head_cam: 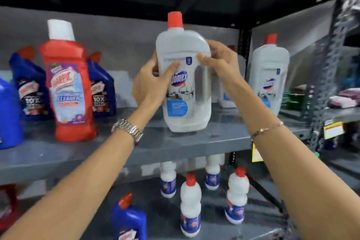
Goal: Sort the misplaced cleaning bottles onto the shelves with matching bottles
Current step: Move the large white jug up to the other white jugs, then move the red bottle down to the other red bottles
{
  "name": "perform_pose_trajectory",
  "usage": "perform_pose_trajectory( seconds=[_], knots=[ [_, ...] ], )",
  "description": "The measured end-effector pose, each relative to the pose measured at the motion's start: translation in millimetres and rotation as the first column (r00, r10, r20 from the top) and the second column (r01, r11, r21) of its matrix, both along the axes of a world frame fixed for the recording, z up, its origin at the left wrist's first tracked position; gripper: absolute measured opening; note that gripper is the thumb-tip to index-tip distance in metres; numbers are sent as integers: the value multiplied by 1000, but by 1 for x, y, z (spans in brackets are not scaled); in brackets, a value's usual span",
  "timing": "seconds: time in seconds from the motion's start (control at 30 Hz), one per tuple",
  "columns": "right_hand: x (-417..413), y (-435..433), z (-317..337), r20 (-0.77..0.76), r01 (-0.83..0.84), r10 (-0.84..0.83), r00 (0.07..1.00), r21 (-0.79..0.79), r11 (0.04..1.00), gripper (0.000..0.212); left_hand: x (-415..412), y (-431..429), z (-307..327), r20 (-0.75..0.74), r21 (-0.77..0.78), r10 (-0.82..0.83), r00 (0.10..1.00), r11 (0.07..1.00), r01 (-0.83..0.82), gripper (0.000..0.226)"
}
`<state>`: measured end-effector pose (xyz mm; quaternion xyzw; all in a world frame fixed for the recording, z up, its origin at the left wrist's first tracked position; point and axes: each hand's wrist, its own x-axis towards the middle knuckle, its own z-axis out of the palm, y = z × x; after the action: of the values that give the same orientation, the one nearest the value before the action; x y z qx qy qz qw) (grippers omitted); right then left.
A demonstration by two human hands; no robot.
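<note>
A white Domex bottle [186, 91] with a red cap stands upright at the middle of the grey upper shelf [175, 142]; whether its base touches the shelf I cannot tell. My left hand [153, 84] grips its left side and my right hand [218, 62] grips its right shoulder. A matching white Domex bottle [269, 76] stands on the same shelf to the right, and another is partly hidden behind my right wrist. To the left stand a red Harpic bottle [67, 87] with a white cap and two blue Harpic bottles [29, 87] [102, 87].
On the lower shelf [167, 216] stand several small white bottles with red caps [191, 204] and a blue bottle [129, 220]. A large blue container [8, 115] is at the far left. A metal upright [327, 76] separates the shelf from stacked packets [342, 97] on the right.
</note>
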<state>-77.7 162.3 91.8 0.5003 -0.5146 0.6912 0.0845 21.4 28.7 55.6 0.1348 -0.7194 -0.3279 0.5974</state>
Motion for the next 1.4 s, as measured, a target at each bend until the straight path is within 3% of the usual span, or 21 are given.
perform_pose_trajectory(
  seconds=[0.27, 0.53, 0.83, 0.9, 1.0, 1.07, 1.13, 1.23, 1.33, 1.4],
  knots=[
    [-68, 0, -14, 5, 86, -87, 996, 101, 991, 37, -66, -8, -6, 120, -18, 56, 991, 998, -55, 70],
    [-84, -10, -18, 2, 90, -91, 996, 109, 990, 33, -77, -9, -11, 50, -74, 167, 985, 984, -163, 68],
    [-72, -6, -21, 23, 105, -109, 994, 116, 988, 44, -73, -9, -10, 91, -63, 118, 989, 992, -113, 72],
    [-59, -9, -28, 30, 245, -247, 969, 41, 969, 45, -66, -8, -11, 145, -93, 82, 986, 993, -69, 74],
    [-22, -28, -44, -47, 596, -626, 778, -256, 761, 37, -39, -16, -13, 80, -205, 118, 990, 974, -99, 72],
    [8, -50, -49, -96, 585, -666, 740, -397, 707, 32, -11, -27, -10, -75, -240, 154, 985, 956, -167, 62],
    [32, -73, -50, -131, 425, -497, 858, -364, 829, 29, 19, -39, -5, -239, -204, 195, 951, 948, -245, 49],
    [65, -114, -50, -78, 111, -119, 990, -91, 990, 27, 74, -67, -7, -394, -78, 367, 843, 900, -429, 41],
    [93, -154, -49, -15, -129, 134, 991, 188, 974, 45, 119, -95, -19, -374, 123, 538, 755, 836, -535, 50],
    [109, -174, -47, 53, -242, 237, 970, 286, 927, 53, 136, -109, -26, -278, 206, 477, 834, 878, -433, 59]
  ],
)
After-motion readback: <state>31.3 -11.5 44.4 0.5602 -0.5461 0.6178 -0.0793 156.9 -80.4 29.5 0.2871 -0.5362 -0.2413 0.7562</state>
